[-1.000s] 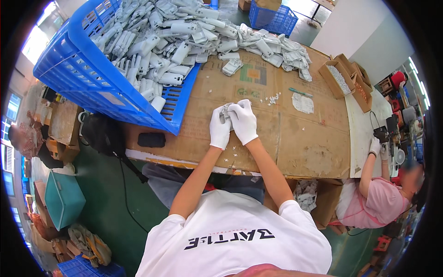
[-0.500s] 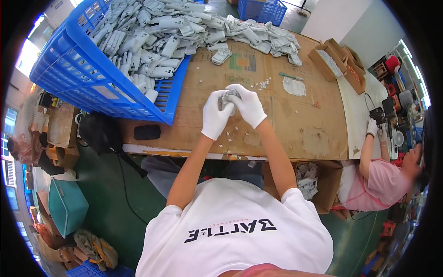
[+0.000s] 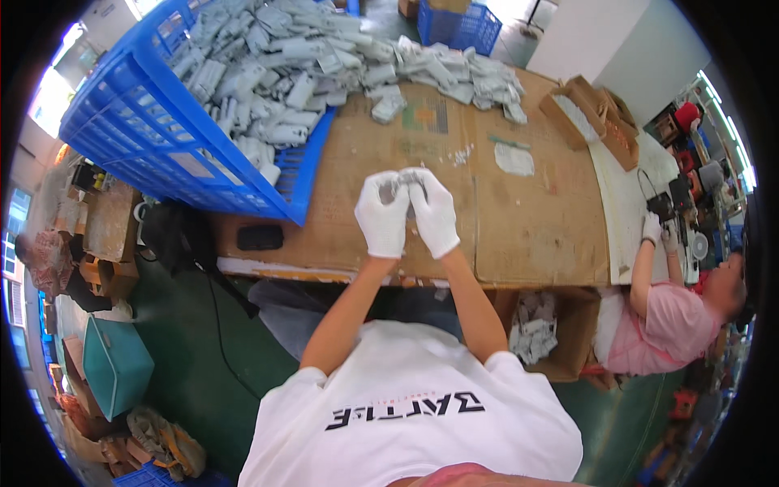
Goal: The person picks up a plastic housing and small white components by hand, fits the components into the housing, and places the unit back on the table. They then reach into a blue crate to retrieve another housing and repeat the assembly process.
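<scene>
A small grey plastic part, mostly hidden by my fingers, is pinched between both hands above the table's front half. My left hand, in a white glove, grips its left side with thumb and fingers curled. My right hand, gloved alike, closes on the right side, fingertips meeting those of the left. Beyond the hands, small white scraps lie on the cardboard-covered table. A large heap of pale grey plastic shells spreads along the far side, with one shell at its near edge.
A tilted blue crate with shells stands at left, near a black case. Small cardboard boxes sit at the far right. An open carton of pale pieces is below the table edge. At right, a person in pink works.
Both hands have come slightly nearer to me with the grey part, and their fingers now point away from me more. The view has shifted a little.
</scene>
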Motion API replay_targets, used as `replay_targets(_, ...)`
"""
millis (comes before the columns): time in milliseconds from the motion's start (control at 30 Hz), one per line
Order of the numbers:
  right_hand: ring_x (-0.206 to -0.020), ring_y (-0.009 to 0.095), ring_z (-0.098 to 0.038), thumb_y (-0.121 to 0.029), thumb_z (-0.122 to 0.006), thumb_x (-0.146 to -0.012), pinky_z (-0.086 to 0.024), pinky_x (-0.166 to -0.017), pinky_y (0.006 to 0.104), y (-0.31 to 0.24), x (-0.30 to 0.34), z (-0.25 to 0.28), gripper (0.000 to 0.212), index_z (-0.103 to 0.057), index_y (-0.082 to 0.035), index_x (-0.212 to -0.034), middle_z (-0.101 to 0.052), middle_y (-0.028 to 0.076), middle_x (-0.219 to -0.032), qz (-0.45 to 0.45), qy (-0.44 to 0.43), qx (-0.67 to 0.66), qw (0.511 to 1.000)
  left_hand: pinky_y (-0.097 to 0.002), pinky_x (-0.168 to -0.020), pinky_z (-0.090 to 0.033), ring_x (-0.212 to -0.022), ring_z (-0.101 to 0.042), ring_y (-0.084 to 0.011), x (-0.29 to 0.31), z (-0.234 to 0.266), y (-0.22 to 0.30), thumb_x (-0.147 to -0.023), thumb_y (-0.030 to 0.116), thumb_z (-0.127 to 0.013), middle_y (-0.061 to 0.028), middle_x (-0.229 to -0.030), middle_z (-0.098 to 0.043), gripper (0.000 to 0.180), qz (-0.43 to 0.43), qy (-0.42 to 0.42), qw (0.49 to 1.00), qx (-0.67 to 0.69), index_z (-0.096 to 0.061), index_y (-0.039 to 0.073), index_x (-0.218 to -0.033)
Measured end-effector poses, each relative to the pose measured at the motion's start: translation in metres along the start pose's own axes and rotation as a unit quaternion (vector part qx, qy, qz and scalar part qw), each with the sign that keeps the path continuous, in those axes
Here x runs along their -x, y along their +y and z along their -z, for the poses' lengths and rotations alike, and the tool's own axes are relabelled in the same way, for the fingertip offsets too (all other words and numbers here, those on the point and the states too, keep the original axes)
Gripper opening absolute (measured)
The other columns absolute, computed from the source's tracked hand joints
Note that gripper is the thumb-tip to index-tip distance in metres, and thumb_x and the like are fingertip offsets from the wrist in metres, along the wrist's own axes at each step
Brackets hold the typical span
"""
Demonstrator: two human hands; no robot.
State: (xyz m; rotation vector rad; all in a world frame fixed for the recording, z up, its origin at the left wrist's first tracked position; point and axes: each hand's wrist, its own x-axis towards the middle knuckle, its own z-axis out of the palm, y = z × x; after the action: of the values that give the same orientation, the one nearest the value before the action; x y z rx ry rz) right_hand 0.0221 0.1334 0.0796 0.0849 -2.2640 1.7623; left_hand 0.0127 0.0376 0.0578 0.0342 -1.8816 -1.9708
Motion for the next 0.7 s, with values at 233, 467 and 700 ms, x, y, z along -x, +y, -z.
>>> replay_targets(233,-0.076,0.012,-0.063,-0.007,-0.056,-0.093,-0.051,-0.071,0.0298,0.027,0.014,0.014,0.016,-0.067,-0.001,-0.103,-0.069,0.014,-0.084,0.057,-0.004,0.013,0.998,-0.0278,-0.073,-0.051,-0.079,-0.061,-0.0105,0.024,0.004,-0.005,-0.083,0.002,-0.07,-0.0055,-0.085,-0.066,0.013,0.012,-0.013,1.0,-0.007,-0.064,0.002,-0.094)
replay_targets(467,-0.076,0.02,-0.063,-0.005,-0.048,-0.092,-0.051,-0.07,0.0341,0.03,0.013,0.011,0.016,-0.059,0.001,-0.103,-0.066,0.013,-0.085,0.054,0.027,-0.002,0.998,-0.0296,-0.083,-0.053,-0.093,-0.065,-0.0165,0.023,0.002,-0.011,-0.085,0.001,-0.067,-0.01,-0.1,-0.068,0.021,-0.037,-0.089,0.995,0.01,-0.064,0.0,-0.106)
replay_targets(700,-0.09,0.012,-0.056,-0.003,-0.047,-0.088,-0.046,-0.083,0.0261,0.025,-0.006,0.003,0.022,-0.059,0.001,-0.107,-0.062,0.004,-0.095,-0.039,-0.043,-0.203,0.977,-0.0314,-0.082,-0.055,-0.094,-0.07,-0.0201,-0.003,0.012,0.005,-0.083,0.003,-0.069,-0.0127,-0.103,-0.07,0.03,-0.04,-0.114,0.988,-0.091,-0.066,0.001,-0.113)
